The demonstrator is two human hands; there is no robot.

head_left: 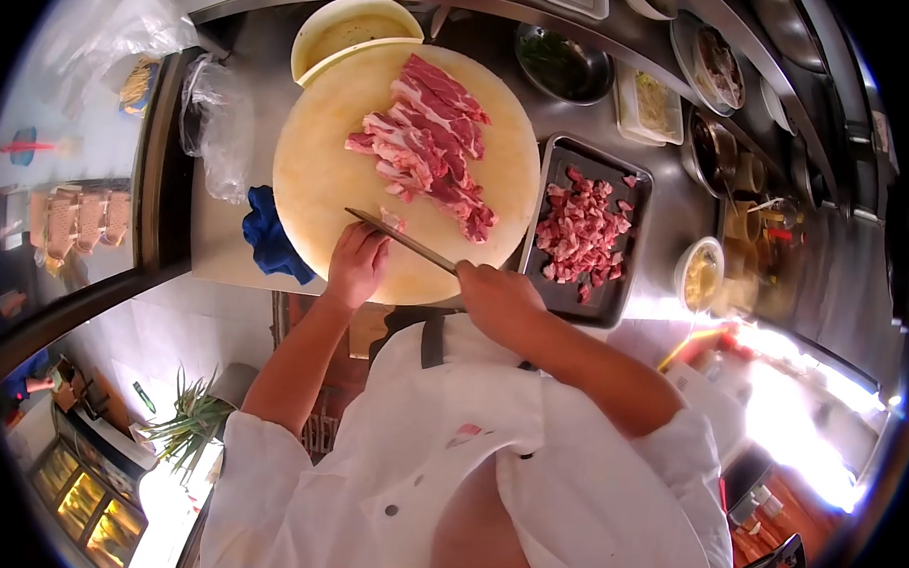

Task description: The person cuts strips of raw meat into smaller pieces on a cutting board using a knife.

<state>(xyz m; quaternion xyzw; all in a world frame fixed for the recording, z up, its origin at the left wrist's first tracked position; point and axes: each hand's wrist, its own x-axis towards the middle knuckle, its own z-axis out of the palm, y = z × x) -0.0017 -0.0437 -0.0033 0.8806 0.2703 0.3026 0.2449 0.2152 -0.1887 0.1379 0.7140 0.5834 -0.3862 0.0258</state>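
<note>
My right hand (500, 300) is wrapped around the handle of a kitchen knife (405, 242), whose blade reaches leftward low over the round cutting board (310, 159). Close to the blade's near side, my left hand (359, 262) has its fingers bent and drawn together at the board; what they hold, if anything, is hidden. Just beyond the blade lies a small scrap of meat (393, 220). Several large slices of raw red meat (430, 145), streaked with fat, spread across the board's middle and far side. Small chunks of cut meat (583, 229) are heaped in a dark tray (615, 290) on the right.
A pale tub (304, 51) touches the board's far edge. A blue cloth (273, 235) and clear plastic bags (217, 132) lie at the left. Rightward are a metal bowl with greens (565, 65), a white container (648, 105) and a small bowl (700, 275).
</note>
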